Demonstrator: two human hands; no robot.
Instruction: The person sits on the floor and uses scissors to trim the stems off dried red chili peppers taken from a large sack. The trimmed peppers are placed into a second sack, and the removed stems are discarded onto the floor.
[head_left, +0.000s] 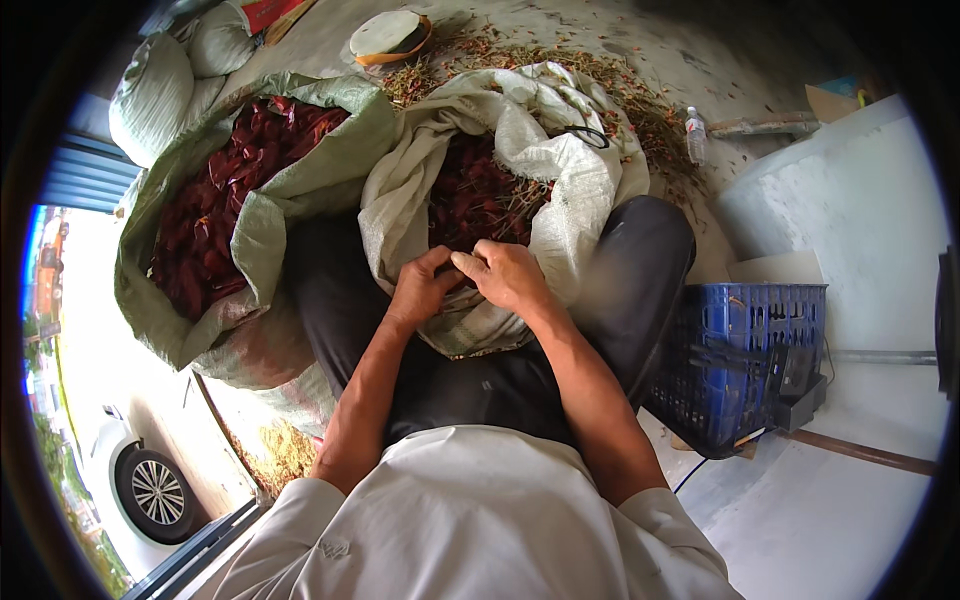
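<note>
Between my knees stands a white woven sack (397, 187) with its rim rolled down. Dark red dried chili peppers (469, 187) lie inside it, mixed with dry stalks. My left hand (424, 283) and my right hand (504, 271) meet over the near side of the opening, fingers bent and tips close together. Anything pinched between the fingertips is too small or hidden to make out. At my left, a second woven sack (322, 176) gapes wide, filled with glossy dark red chili peppers (217, 202).
Stalks and small reddish bits (517, 56) litter the floor behind the sack, near a plastic bottle (696, 136). A blue plastic crate (750, 322) sits by my right knee. Closed sacks (154, 97) stand far left. Outside the doorway is a white car (112, 457).
</note>
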